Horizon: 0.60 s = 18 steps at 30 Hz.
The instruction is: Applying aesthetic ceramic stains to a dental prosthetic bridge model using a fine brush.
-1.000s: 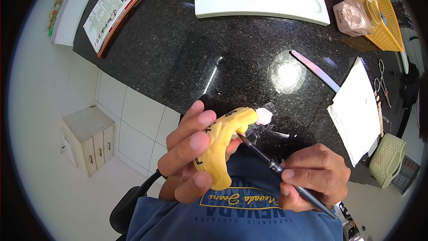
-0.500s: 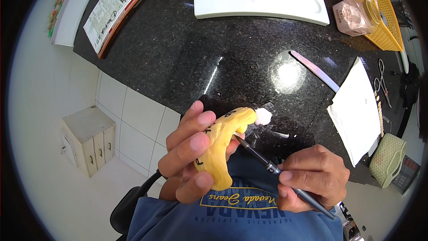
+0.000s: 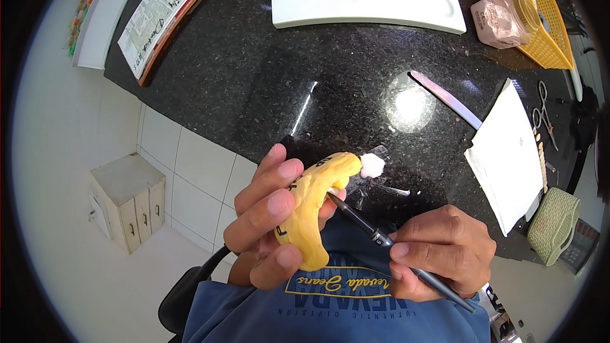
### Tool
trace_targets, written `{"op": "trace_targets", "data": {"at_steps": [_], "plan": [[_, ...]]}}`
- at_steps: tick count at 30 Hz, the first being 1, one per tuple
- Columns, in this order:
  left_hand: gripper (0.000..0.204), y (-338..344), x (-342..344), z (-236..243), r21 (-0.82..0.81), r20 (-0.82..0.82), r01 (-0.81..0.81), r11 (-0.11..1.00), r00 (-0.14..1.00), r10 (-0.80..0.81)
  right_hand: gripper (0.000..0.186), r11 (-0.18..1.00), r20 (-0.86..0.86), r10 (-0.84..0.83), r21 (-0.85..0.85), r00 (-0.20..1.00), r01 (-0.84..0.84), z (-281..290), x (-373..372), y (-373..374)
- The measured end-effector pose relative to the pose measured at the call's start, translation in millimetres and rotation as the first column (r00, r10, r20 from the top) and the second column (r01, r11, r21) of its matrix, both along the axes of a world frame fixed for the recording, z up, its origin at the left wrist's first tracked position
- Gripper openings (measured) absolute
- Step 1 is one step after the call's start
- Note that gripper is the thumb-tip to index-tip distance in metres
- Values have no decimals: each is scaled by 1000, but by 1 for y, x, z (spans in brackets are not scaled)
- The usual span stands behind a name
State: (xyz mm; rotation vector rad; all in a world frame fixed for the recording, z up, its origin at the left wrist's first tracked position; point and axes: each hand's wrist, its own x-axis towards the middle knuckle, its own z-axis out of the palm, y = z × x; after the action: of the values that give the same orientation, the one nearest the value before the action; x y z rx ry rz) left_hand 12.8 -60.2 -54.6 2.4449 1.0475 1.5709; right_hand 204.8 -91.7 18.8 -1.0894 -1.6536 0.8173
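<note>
Item: yellow arch-shaped model (image 3: 305, 232). Loc.: in L hand (image 3: 254, 219), with the bench (image 3: 222, 89) extending beyond it. L fingers pinch the model – tips on its outer face, one digit partly visible behind its inner curve. R hand (image 3: 445, 251), to the right of the model, has thumb and fingers pinching a dark brush (image 3: 381, 237); brush tip is at a pale spot (image 3: 334, 189) in the model's inner curve, contact likely.

Handling (est.): model looks rigid, plaster-like, light enough for one hand; matte, so slip risk low; prob. brittle, esp. at the ends. Best hold: thick outer wall, clear of the pale spot. Brush: lt. wt., stiff handle, soft tip; hold well back from the tip.

Surroundings: white lump (image 3: 372, 165) just beyond the model's far end – whether touching, cannot tell; white palette (image 3: 356, 6) well beyond the model; white paper (image 3: 505, 162) well to its right.
</note>
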Motion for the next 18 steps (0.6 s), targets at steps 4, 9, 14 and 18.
{"op": "trace_targets", "data": {"at_steps": [4,9,14,18], "plan": [[81,0,-1,1,-1,-19,-11,1000,1000,11,16,1000,-12,1,-1,1000,-1,0,-1,0],[81,0,-1,2,6,-29,-28,1000,999,28,17,1000,-11,12,9,1000,-12,-1,0,0],[79,0,0,0,12,-32,-39,999,999,40,17,1000,-6,26,9,1000,-26,0,1,2],[78,-1,-1,3,-23,-59,-43,999,997,41,17,1000,12,18,4,1000,-18,1,0,1]]}}
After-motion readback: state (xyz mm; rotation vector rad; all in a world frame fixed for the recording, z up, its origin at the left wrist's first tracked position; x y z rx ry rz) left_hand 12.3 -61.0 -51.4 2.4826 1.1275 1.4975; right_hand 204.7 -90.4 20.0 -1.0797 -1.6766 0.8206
